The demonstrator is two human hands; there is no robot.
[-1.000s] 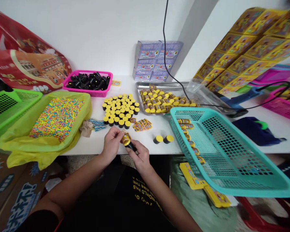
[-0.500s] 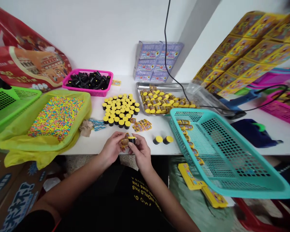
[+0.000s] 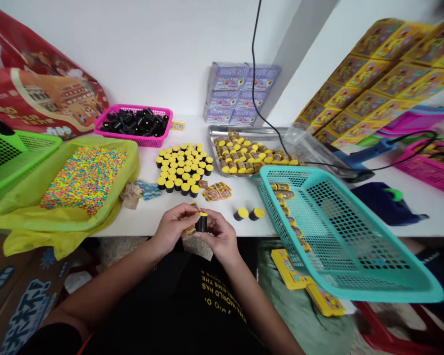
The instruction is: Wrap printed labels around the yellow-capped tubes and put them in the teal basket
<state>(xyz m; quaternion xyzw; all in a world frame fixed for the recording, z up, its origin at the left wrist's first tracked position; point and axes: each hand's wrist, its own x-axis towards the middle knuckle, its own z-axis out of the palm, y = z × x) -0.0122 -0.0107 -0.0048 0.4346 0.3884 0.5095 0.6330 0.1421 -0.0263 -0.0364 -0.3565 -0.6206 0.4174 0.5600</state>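
To the left of the group of short black cylinders with yellow lids [image 3: 185,167], a shallow tray lined with yellow plastic [image 3: 64,226] is holding small multicoloured pellets [image 3: 85,177]. Behind the group, to its left, a bright pink plastic basket [image 3: 159,142] is containing black cylindrical pieces [image 3: 133,123]. In front of the group, your left hand [image 3: 172,227] is pinching a glossy printed label [image 3: 187,231] narrowly, just beside one upright black cylinder with yellow lid [image 3: 202,225]. Your right hand [image 3: 222,236] is gripping this cylinder between thumb and fingers. To the right of the group, a shiny metal tray [image 3: 217,162] is carrying wrapped yellow-ended cylinders [image 3: 244,154]; farther right, a turquoise perforated plastic basket [image 3: 351,291] is holding similar ones along its left side.
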